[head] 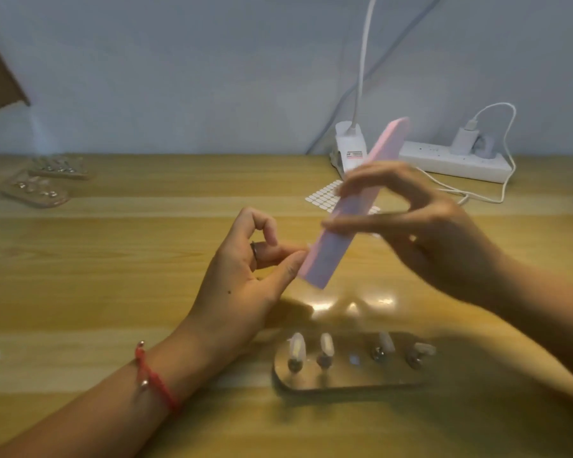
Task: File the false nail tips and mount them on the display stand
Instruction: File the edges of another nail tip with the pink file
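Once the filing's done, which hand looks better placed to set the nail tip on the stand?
Probably the left hand: it pinches the barely visible nail tip against the pink nail file, which fills the right hand. The display stand lies just below, its middle spot bare.

The long rectangular foam file block is pastel pink, its broad face tinted lilac. The small false nail tip against its near end is pale and almost clear, though blurred. On the near oval clear acrylic display stand, the slim mounted nail tips are milky white above silver-grey metal posts. The wooden worktop is honey yellow, banded with lighter and darker grain. The braided cord bracelet is red. Far right, the plastic power strip is white; the sheet of oval stickers shows white dots in rows. The wall is flat grey-blue.
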Available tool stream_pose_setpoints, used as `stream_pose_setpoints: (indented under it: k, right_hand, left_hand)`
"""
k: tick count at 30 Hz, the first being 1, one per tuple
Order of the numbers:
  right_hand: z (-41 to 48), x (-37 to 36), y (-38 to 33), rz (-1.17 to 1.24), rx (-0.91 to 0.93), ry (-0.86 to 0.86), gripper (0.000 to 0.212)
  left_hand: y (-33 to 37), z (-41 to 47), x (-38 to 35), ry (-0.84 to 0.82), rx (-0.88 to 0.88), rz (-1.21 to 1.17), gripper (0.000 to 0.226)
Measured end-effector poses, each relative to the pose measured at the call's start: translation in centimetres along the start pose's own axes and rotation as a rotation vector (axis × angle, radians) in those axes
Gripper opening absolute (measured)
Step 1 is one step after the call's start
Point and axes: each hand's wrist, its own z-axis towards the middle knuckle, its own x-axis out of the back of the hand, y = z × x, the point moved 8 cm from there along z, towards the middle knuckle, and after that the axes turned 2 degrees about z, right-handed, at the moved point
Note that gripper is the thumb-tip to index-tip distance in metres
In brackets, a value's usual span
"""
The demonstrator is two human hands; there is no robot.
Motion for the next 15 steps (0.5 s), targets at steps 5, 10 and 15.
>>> stream_pose_setpoints:
  k: [5, 10, 15]
  right_hand:
    - [-0.6, -2.2, -2.2, -0.024, 0.080, -0.075, 0.033]
    - [0.2, 1.2, 0.7, 0.004, -0.061, 0.053, 0.032]
    - [-0.3, -1.8, -1.9, 0.043, 0.056, -0.061, 0.032]
  left_hand:
    - [0.1, 0.0, -0.3, -0.044, 0.004, -0.083, 0.026]
    - [0.2, 0.0, -0.5, -0.045, -0.011, -0.041, 0.029]
    - [0.4, -0.1, -0.4, -0.044, -0.012, -0.088, 0.029]
